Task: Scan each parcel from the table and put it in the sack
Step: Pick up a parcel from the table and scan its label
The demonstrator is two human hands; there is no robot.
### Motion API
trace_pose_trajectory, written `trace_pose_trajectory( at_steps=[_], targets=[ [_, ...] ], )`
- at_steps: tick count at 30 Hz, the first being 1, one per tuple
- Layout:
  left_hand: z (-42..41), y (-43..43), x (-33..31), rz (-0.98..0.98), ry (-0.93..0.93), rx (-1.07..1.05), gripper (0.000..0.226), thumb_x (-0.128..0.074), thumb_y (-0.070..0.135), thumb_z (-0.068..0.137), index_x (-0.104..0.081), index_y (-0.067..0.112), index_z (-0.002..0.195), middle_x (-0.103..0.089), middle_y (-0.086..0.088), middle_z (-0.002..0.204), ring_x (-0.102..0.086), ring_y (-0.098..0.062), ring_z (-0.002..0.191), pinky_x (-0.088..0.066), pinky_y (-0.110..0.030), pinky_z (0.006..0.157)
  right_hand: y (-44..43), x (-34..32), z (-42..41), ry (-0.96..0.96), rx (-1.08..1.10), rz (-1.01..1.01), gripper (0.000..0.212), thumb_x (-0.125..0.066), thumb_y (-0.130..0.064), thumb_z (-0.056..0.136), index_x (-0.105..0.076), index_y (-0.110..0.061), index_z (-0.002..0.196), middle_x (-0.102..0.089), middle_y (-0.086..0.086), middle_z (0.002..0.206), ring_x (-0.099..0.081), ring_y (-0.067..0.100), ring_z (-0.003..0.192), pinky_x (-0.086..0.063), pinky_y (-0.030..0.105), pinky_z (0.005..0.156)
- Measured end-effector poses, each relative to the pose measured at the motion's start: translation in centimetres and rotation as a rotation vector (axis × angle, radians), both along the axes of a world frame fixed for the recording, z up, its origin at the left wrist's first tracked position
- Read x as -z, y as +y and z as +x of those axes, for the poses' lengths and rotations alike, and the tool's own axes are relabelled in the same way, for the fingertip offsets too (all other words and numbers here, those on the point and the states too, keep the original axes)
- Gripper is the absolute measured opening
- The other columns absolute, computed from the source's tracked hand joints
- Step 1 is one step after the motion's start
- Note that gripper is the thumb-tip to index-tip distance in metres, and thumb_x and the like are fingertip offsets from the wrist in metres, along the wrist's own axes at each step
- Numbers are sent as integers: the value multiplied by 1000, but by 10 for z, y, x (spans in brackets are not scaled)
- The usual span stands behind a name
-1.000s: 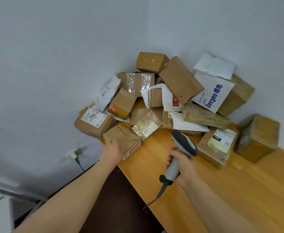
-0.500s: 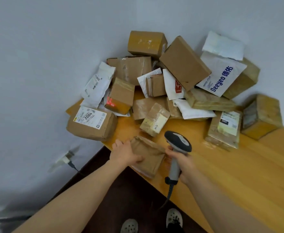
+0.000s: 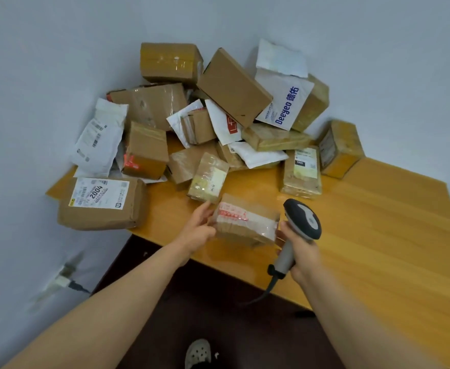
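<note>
Parcel [image 3: 245, 222]: drawn out of the pile [image 3: 218, 115] to the near edge of the table [image 3: 378, 235] and turned red-tape face up; gripped at its left end by left hand [image 3: 197, 230]; scanner [image 3: 302, 219] clasped in right hand [image 3: 298, 251] just beside it; likely unscanned as yet, label not in sight.

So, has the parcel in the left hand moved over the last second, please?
Yes. The parcel has come away from the box labelled 2004, rightwards toward the scanner.

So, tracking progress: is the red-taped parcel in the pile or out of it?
Out: the left hand holds the red-taped parcel near the table's front edge, in front of the pile.
</note>
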State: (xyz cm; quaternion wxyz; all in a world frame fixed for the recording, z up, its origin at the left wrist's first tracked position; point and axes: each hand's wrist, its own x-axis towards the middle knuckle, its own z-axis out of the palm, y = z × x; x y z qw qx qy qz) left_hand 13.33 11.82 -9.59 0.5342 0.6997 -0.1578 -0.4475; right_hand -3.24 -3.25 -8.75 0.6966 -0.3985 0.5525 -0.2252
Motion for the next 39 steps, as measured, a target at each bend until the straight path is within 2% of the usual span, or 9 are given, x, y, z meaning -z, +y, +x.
trace_pose_trajectory(
  at_steps=[3, 6, 9, 12, 14, 19, 22, 29, 39],
  targets=[
    [-17, -3, 7, 2, 192, -143, 32, -39, 24, 96, -58, 23, 121, -60, 7, 121, -54, -9, 109, -47, -29, 71, 5, 9, -20, 22, -32, -13, 10, -74, -10, 82, -66, -16, 84, -68, 2, 77, -62, 16, 66, -48, 29, 56],
    [-31, -3, 17, 114, 284, -236, 42, -49, 52, 93, -64, 18, 111, -66, 1, 111, -61, -15, 102, -54, -36, 73, 13, 19, -41, 43, -70, 9, 14, -76, -6, 80, -67, -13, 89, -71, 3, 77, -66, 14, 65, -50, 26, 56],
    [-46, -1, 25, 208, 266, -302, 26, -67, 25, 88, -58, 10, 108, -68, -11, 110, -66, -19, 89, -56, -34, 63, 19, 31, -60, 91, -88, 10, 22, -74, 2, 78, -67, -9, 96, -70, 5, 80, -67, 20, 74, -50, 31, 61],
    [-61, 1, 33, 224, 286, -308, 52, -66, 7, 84, -47, 8, 131, -66, -12, 116, -64, -21, 99, -53, -40, 84, 21, 39, -74, 120, -58, 19, 22, -75, 4, 76, -66, -10, 90, -68, 6, 86, -64, 26, 84, -51, 41, 77],
    [-71, 0, 35, 206, 318, -329, 60, -62, 4, 85, -39, 7, 140, -62, -14, 122, -60, -22, 107, -48, -42, 96, 21, 42, -80, 106, -35, 35, 23, -76, 4, 76, -65, -11, 91, -67, 5, 86, -63, 23, 82, -51, 41, 79],
    [-89, 0, 35, 236, 343, -245, 27, -58, 12, 88, -62, 16, 114, -69, -5, 113, -63, -13, 93, -47, -37, 86, 15, 44, -84, 67, -35, 54, 29, -78, 0, 75, -66, -10, 100, -67, 4, 90, -63, 23, 87, -52, 41, 80],
    [-95, 2, 38, 323, 349, -131, 50, -70, 16, 82, -51, 27, 127, -60, 1, 123, -55, -23, 113, -47, -48, 92, 17, 43, -82, 54, -87, 61, 29, -79, -2, 75, -68, -12, 101, -69, 2, 90, -64, 23, 89, -53, 42, 79],
    [-79, -2, 9, 115, 415, -158, 63, -77, -5, 70, -50, 20, 121, -67, -5, 115, -65, -22, 104, -58, -32, 75, 9, 9, -78, -19, -213, -68, 30, -81, -11, 76, -64, -25, 96, -69, -1, 101, -64, 20, 96, -56, 42, 81],
    [-35, -30, -71, 81, 49, -160, 24, -67, 0, 79, -63, 10, 101, -67, -10, 104, -64, -19, 91, -57, -26, 59, -2, -63, -86, -8, -442, -337, 20, -73, -15, 85, -60, -8, 72, -57, 5, 58, -46, 12, 43, -43, 24, 47]
  ],
)
